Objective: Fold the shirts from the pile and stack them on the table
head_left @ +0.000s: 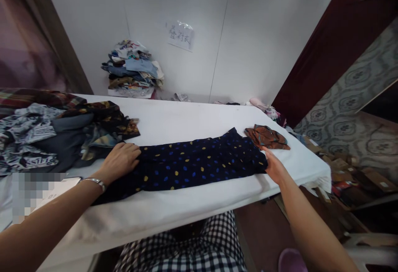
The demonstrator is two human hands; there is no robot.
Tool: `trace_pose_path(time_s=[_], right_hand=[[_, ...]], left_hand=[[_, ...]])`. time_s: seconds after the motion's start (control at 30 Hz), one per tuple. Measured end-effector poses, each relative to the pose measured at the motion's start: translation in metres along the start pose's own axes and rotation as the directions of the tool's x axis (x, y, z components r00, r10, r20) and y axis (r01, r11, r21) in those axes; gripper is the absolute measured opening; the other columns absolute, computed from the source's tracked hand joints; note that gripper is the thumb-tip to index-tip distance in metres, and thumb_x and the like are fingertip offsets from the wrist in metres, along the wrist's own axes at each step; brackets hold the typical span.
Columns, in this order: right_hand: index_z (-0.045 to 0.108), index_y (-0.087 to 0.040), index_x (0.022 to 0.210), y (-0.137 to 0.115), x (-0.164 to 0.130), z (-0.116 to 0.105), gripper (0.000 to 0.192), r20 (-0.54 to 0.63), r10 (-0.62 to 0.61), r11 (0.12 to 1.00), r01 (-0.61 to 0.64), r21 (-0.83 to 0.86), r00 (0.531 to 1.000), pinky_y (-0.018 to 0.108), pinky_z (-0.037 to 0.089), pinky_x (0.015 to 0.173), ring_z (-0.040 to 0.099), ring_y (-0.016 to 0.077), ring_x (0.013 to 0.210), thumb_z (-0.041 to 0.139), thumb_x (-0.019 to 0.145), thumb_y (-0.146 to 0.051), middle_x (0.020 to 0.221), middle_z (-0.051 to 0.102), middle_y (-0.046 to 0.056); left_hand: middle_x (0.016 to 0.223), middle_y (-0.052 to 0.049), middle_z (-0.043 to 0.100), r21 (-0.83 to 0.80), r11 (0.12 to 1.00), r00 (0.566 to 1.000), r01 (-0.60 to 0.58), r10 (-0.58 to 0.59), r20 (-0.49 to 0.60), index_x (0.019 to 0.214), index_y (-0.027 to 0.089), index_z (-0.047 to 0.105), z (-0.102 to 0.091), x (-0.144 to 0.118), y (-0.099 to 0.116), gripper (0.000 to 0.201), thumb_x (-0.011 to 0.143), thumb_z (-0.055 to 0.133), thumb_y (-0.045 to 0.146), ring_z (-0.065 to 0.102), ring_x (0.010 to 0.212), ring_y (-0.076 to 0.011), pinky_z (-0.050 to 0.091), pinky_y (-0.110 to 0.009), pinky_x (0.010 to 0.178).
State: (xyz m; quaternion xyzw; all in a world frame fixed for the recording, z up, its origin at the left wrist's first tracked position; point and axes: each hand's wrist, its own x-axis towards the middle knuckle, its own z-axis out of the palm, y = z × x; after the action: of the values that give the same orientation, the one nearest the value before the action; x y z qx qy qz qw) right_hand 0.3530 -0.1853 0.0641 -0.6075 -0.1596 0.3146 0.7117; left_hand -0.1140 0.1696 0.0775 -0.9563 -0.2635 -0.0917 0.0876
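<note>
Dotted dark-blue garment [192, 162] is lying folded lengthwise across the white table [186, 118], near its front edge. Your left hand [120, 161] is pressing flat on the garment's left end, fingers loosely together. Your right hand [274, 166] is touching the garment's right end, open with palm against the cloth edge. Beyond that end, a folded rust-patterned cloth [266, 136] is sitting just beside the garment. Left of the garment, a heap of mixed clothes [46, 133] is crowding the table. Behind the garment, a stacked pile of clothing [133, 69] is leaning against the white wall under a paper sign [180, 35].
</note>
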Motion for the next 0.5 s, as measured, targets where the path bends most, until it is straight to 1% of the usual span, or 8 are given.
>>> trace_pose_path(time_s=[0.07,0.13,0.2,0.27,0.37,0.43,0.5], right_hand=[[0.064,-0.033,0.116,0.0,-0.001,0.0,0.05,-0.059,0.045,0.993,-0.052,-0.111,0.997,0.033,0.056,0.08,0.065,0.0222,0.108,0.078,0.069,-0.037,0.12,0.069,0.0],[0.064,-0.031,0.115,0.003,0.0,-0.001,0.055,-0.082,0.084,0.971,-0.1,-0.215,0.993,0.035,0.056,0.083,0.066,0.0237,0.107,0.083,0.063,-0.033,0.116,0.071,0.003],[0.065,-0.029,0.115,0.007,0.001,-0.001,0.06,-0.092,0.093,0.95,-0.116,-0.291,0.991,0.038,0.056,0.084,0.068,0.0257,0.101,0.085,0.058,-0.028,0.108,0.073,0.005],[0.067,-0.027,0.113,0.009,0.002,-0.001,0.06,-0.114,0.059,0.951,-0.091,-0.295,0.992,0.04,0.057,0.081,0.07,0.0267,0.093,0.083,0.055,-0.024,0.096,0.075,0.004],[0.066,-0.026,0.115,0.008,0.003,-0.001,0.061,-0.165,-0.068,0.985,0.04,-0.17,0.984,0.038,0.057,0.075,0.07,0.0248,0.081,0.079,0.056,-0.027,0.081,0.073,0.001],[0.064,-0.027,0.12,0.003,0.003,0.0,0.063,-0.202,-0.178,0.983,0.165,-0.08,0.963,0.037,0.056,0.076,0.069,0.0226,0.081,0.077,0.058,-0.029,0.082,0.072,0.0],[0.062,-0.029,0.124,-0.005,0.005,0.005,0.067,-0.232,-0.279,0.959,0.28,-0.027,0.932,0.035,0.055,0.08,0.068,0.0207,0.087,0.075,0.058,-0.028,0.091,0.072,0.0]], left_hand=[[0.086,-0.009,0.065,-0.032,0.999,1.0,0.016,-0.016,0.001,0.071,0.02,0.056,-0.004,0.001,-0.002,0.012,0.077,0.052,0.029,0.056,0.096,-0.028,0.032,-0.046,0.101],[0.082,-0.006,0.064,-0.031,0.999,0.999,0.043,-0.043,0.013,0.068,0.021,0.054,-0.006,0.0,-0.003,0.019,0.076,0.055,0.038,0.055,0.096,-0.0265,0.023,-0.047,0.11],[0.076,-0.003,0.063,-0.008,0.997,0.997,0.079,-0.078,0.025,0.066,0.022,0.052,-0.007,0.0,-0.003,0.028,0.075,0.055,0.049,0.056,0.092,-0.0253,0.018,-0.047,0.114],[0.069,-0.001,0.062,0.019,0.994,0.994,0.11,-0.11,0.028,0.063,0.023,0.05,-0.008,-0.002,-0.002,0.035,0.075,0.051,0.057,0.057,0.088,-0.025,0.021,-0.047,0.113],[0.063,-0.002,0.061,0.085,0.987,0.989,0.134,-0.139,0.058,0.064,0.023,0.052,-0.011,-0.008,0.0,0.044,0.075,0.046,0.065,0.059,0.076,-0.025,0.033,-0.046,0.101],[0.057,-0.002,0.059,0.123,0.978,0.978,0.17,-0.183,0.101,0.068,0.023,0.054,-0.015,-0.013,0.002,0.049,0.075,0.042,0.07,0.059,0.066,-0.0248,0.04,-0.042,0.088],[0.05,-0.001,0.053,0.117,0.961,0.959,0.251,-0.263,0.105,0.069,0.023,0.055,-0.021,-0.015,0.005,0.05,0.075,0.04,0.071,0.058,0.06,-0.0257,0.042,-0.04,0.077]])
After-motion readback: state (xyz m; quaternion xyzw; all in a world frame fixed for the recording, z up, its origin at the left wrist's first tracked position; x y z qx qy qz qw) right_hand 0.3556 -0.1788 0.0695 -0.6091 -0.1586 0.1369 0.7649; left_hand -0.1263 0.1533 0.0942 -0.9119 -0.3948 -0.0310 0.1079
